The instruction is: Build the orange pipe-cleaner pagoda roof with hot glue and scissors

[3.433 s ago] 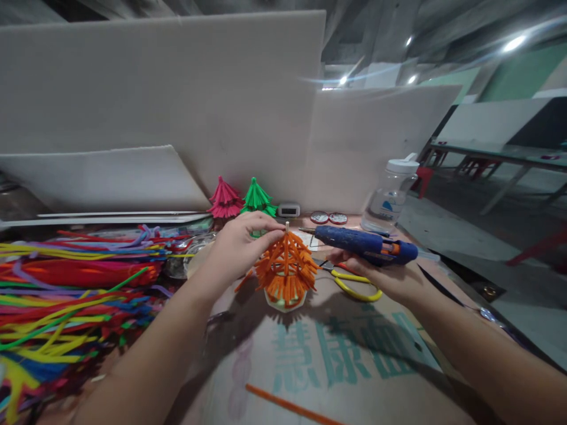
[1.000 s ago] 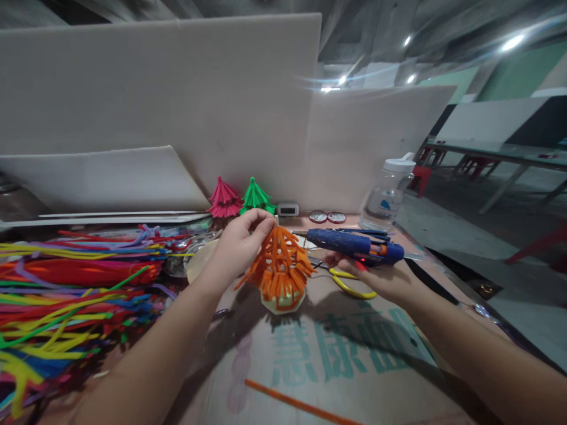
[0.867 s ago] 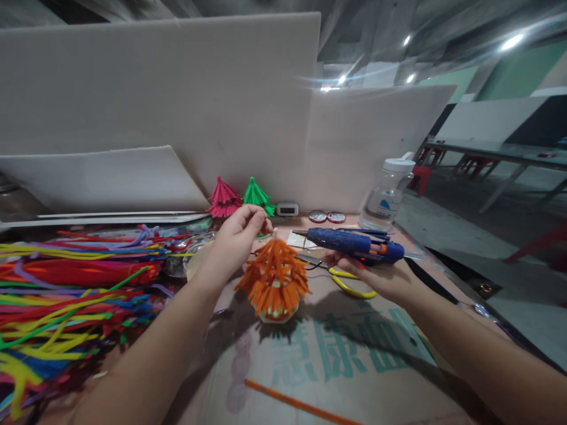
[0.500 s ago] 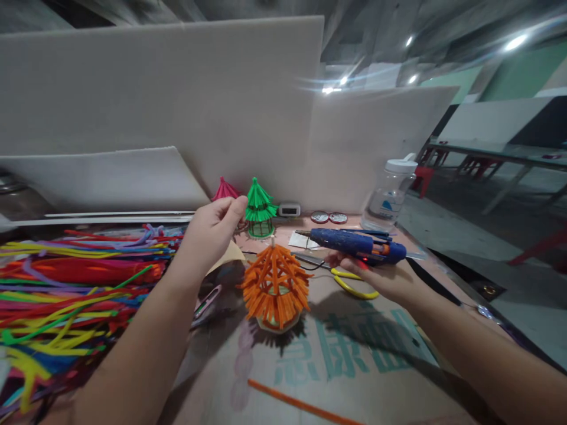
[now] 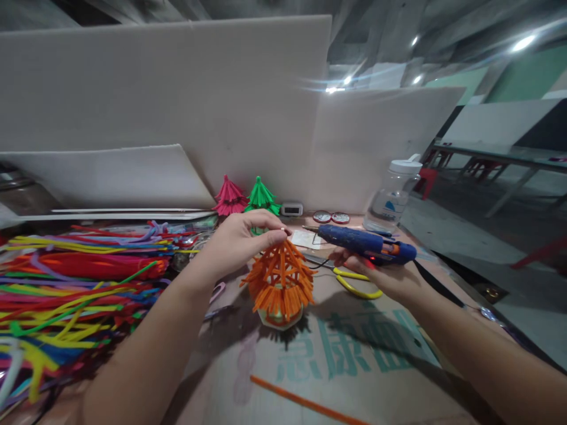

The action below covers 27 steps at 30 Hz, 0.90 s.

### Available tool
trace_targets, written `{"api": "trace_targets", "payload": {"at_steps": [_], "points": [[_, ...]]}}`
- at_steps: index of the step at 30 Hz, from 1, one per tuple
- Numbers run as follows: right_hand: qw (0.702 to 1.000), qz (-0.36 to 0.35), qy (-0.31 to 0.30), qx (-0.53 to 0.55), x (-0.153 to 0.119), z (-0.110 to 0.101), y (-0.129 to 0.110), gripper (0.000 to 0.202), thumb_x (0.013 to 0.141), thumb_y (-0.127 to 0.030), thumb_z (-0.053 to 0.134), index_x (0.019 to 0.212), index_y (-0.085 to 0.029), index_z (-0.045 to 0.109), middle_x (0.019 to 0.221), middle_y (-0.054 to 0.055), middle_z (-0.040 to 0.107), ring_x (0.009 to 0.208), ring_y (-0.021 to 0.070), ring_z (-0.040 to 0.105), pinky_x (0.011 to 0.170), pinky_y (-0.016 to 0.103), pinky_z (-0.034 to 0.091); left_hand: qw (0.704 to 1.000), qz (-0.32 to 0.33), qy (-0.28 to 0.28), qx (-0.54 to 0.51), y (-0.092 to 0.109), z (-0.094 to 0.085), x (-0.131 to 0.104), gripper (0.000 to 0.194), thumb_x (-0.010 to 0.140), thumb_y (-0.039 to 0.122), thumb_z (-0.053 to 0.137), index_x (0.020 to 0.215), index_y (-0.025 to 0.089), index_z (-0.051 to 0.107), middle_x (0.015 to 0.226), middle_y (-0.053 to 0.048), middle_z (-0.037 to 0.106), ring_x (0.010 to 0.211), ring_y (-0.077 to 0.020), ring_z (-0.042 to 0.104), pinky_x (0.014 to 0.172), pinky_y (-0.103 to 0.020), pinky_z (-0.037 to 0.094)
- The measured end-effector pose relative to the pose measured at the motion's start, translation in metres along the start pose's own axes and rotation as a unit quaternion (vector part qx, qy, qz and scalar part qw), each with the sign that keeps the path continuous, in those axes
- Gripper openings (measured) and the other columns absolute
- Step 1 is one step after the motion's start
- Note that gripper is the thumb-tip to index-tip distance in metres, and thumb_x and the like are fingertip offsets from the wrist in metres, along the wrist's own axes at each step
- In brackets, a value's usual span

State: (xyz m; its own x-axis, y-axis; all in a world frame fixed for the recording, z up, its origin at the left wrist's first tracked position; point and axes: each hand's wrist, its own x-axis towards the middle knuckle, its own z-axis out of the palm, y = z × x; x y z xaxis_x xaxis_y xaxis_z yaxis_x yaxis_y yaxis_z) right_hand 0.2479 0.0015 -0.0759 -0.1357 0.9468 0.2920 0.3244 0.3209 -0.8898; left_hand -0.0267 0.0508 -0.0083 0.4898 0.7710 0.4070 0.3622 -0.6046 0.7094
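A small orange pipe-cleaner pavilion (image 5: 283,280) with a two-tiered roof stands upright on the cardboard in front of me. My left hand (image 5: 248,239) pinches its peak between thumb and fingers, hiding most of the tip. In my right hand (image 5: 370,268) lies a blue hot glue gun (image 5: 363,242), its nozzle pointing left near that peak, with a small red light glowing. Beneath the gun are yellow-handled scissors (image 5: 358,284). A loose orange pipe cleaner (image 5: 305,400) rests on the cardboard nearest me.
Many coloured pipe cleaners (image 5: 80,295) cover the left side. Behind the pavilion stand a pink pavilion (image 5: 230,198) and a green pavilion (image 5: 261,195), beside a small digital display (image 5: 292,209). A clear water bottle (image 5: 390,198) is at the back right, and white boards (image 5: 155,106) rise behind.
My left hand has moved right and down from beside the green pavilion onto the orange pavilion's peak. My right hand still holds the glue gun in nearly the same spot.
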Motion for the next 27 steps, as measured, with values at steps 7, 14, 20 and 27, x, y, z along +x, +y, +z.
{"api": "trace_targets", "payload": {"at_steps": [7,14,20,27], "points": [[0.992,-0.064,0.044,0.095,0.0,0.003,-0.004,0.031,0.083,-0.051,0.071,0.09,-0.021,0.073,0.093,0.008,0.076,0.082,0.0248,0.074,0.082,0.042,0.062,0.997,-0.005,0.073,-0.013,-0.004,0.007,0.001,0.016,0.084,0.033,0.069,0.081,0.019,0.073,0.087,-0.003,0.069,0.084,-0.0169,0.064,0.08,-0.028,0.047],[0.996,-0.016,0.055,0.067,0.001,0.005,-0.007,0.039,0.078,-0.056,0.073,0.087,-0.018,0.075,0.09,0.011,0.077,0.088,0.0305,0.074,0.089,0.048,0.06,0.997,-0.031,0.069,-0.031,-0.02,0.013,0.004,0.023,0.086,0.04,0.066,0.086,0.018,0.074,0.097,-0.006,0.071,0.093,-0.0207,0.065,0.088,-0.033,0.048],[0.995,0.05,0.067,0.047,-0.002,0.009,-0.009,0.05,0.074,-0.063,0.072,0.093,-0.017,0.075,0.097,0.015,0.077,0.095,0.0341,0.073,0.096,0.054,0.056,0.998,-0.042,0.044,-0.01,-0.023,0.009,0.002,0.029,0.087,0.043,0.065,0.103,0.021,0.073,0.107,-0.007,0.072,0.099,-0.0227,0.066,0.09,-0.036,0.048],[0.998,0.027,0.052,-0.01,-0.012,0.008,-0.003,0.037,0.079,-0.057,0.071,0.092,-0.022,0.072,0.095,0.01,0.076,0.092,0.0317,0.073,0.091,0.049,0.059,0.997,-0.003,0.075,0.032,-0.009,0.011,0.0,0.017,0.088,0.033,0.065,0.09,0.019,0.075,0.097,-0.005,0.072,0.092,-0.0193,0.065,0.087,-0.031,0.047]]}}
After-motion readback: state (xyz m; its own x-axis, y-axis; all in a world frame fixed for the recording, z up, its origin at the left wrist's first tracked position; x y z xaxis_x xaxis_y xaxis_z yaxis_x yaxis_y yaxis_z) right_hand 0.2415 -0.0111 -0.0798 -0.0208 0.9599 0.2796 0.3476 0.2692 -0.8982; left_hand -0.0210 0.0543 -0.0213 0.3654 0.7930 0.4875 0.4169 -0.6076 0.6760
